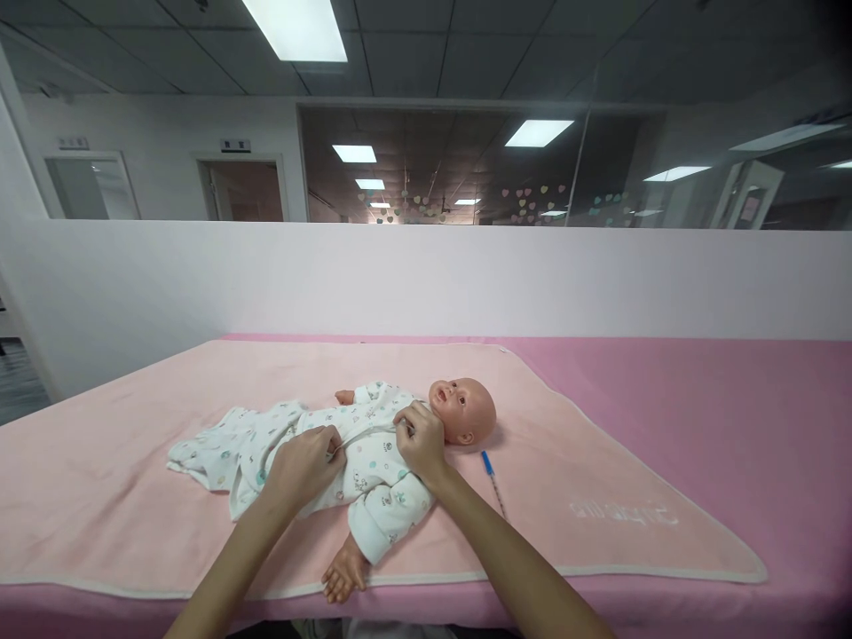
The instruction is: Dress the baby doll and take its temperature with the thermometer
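Left hand [307, 463] pinches the suit [363, 463] at the waist, right hand [421, 441] near the collar. Suit is on the doll [476, 410], over the blanket [552, 470]. Uneven pulling could skew it; the right forearm [509, 546] could knock the blue-capped stick [488, 463].

Ceiling panel [296, 29], one, overhead: bright, blown out to flat white. Ceiling [413, 67]: dim grey. Partition [426, 280]: pale, evenly lit. Window [432, 169]: dark, marked with bright rectangles of light. Shadows: soft, faint, one beside the doll's head [469, 408]. Upper right corner: darkened almost to black. Distortion: wide-angle stretch toward the edges. Lettering [622, 512] on blanket [565, 461]: pale, poorly legible.
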`<action>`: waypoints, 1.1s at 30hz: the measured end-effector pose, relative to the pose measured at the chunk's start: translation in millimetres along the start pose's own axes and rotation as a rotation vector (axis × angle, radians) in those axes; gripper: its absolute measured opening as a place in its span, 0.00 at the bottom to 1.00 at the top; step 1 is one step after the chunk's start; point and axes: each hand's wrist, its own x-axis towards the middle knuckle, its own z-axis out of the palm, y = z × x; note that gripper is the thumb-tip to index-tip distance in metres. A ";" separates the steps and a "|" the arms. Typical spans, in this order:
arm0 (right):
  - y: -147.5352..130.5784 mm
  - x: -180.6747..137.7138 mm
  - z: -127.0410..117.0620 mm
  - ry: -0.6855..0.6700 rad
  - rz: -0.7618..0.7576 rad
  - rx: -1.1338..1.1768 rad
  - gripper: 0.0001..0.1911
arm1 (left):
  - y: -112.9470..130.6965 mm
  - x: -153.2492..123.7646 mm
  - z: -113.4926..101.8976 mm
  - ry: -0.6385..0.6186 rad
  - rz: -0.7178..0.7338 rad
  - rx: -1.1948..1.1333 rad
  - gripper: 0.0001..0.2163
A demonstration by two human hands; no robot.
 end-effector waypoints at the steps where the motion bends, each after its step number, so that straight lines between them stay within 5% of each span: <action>1: 0.1 0.1 0.6 0.003 0.004 -0.002 0.10 | 1.0 1.7 -7.0 -0.018 0.013 -0.033 0.08; 3: 0.0 0.1 1.5 0.004 0.012 -0.007 0.10 | 7.4 8.7 -21.8 0.002 0.038 -0.113 0.10; 6: -0.5 -0.6 1.4 -0.001 0.021 -0.021 0.10 | 28.1 28.9 -33.5 0.248 0.110 -0.297 0.11; 10: 0.4 -2.7 0.2 -0.011 0.015 -0.069 0.09 | 59.2 63.7 -8.4 0.355 0.203 -0.555 0.11; 16: -2.4 1.6 -1.8 -0.077 -0.015 -0.156 0.10 | 60.7 83.9 48.3 0.047 0.293 -0.535 0.11; 22: -25.1 0.7 -44.8 -0.203 0.080 -0.168 0.11 | 52.1 75.3 50.0 -0.067 0.285 -0.711 0.14; 27: -14.9 -49.5 -94.9 -0.020 0.305 -0.370 0.11 | 53.6 75.1 52.5 0.057 0.107 -0.790 0.14; 33: 8.8 -97.3 -109.7 -0.261 0.375 -0.718 0.15 | 52.1 76.4 52.0 0.115 0.023 -0.883 0.13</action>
